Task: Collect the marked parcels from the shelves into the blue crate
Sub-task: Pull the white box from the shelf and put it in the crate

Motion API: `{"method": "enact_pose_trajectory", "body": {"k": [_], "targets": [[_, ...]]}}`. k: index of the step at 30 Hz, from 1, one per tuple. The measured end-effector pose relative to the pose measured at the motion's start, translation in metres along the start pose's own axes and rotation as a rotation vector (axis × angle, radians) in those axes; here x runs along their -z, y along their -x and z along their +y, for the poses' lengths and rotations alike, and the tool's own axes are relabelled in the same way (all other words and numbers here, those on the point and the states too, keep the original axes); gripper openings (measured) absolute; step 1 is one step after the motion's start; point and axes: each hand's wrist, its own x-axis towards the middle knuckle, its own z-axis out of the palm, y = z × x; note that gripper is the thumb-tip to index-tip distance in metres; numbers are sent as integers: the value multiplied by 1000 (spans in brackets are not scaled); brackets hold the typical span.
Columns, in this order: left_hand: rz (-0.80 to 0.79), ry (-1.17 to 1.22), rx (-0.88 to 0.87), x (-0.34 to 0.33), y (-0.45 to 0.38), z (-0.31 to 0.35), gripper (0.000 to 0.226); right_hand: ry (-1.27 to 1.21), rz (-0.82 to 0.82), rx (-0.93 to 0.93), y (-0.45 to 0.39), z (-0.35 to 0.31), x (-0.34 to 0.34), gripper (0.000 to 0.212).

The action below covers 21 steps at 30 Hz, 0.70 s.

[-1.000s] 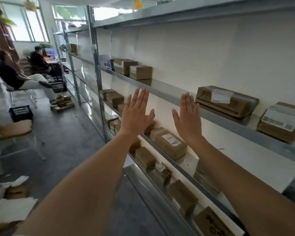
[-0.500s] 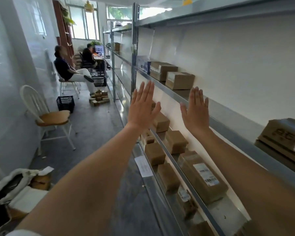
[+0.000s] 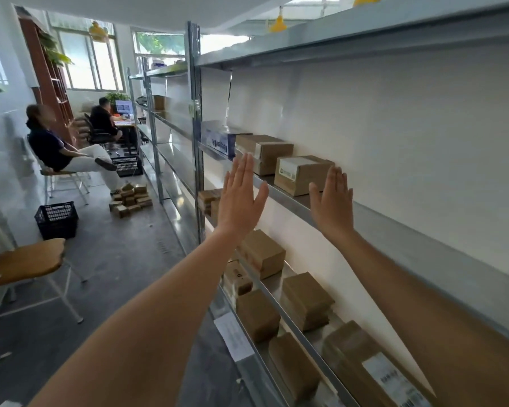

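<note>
Metal shelving [image 3: 394, 230] filled the right of the frame. Cardboard parcels [image 3: 301, 173] sat at centre on its middle tier, others at lower right. Left hand [image 3: 241, 201] and right hand [image 3: 332, 207], at centre, were raised flat, fingers straight, holding nothing.

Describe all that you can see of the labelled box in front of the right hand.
The box is brown cardboard, closed, with a white printed label on its near end. It stands flat on the metal shelf, just right of another brown box. The right hand is raised before it, fingers straight; contact cannot be told.
</note>
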Motion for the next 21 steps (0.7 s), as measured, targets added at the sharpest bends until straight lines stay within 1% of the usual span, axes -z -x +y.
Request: {"method": "enact_pose_trajectory", "body": {"k": [5,9,13,17,21], "targets": [[28,190,9,-45,-47,-11,62,-174,-5,-112,-49,16,-29,64],[-5,313,92,-76,-85,-16,61,-276,-4,-173,-88,24,-45,63],[-46,577,264,-103,-128,-16,54,-440,49,-283,-117,20,-58,61],[-6,866,420,-127,-162,-21,28,-637,148,-469,-135,12,-73,56],[-97,1025,574,-151,-192,-36,30,-700,244,-662,-148,9,-85,52]]}}
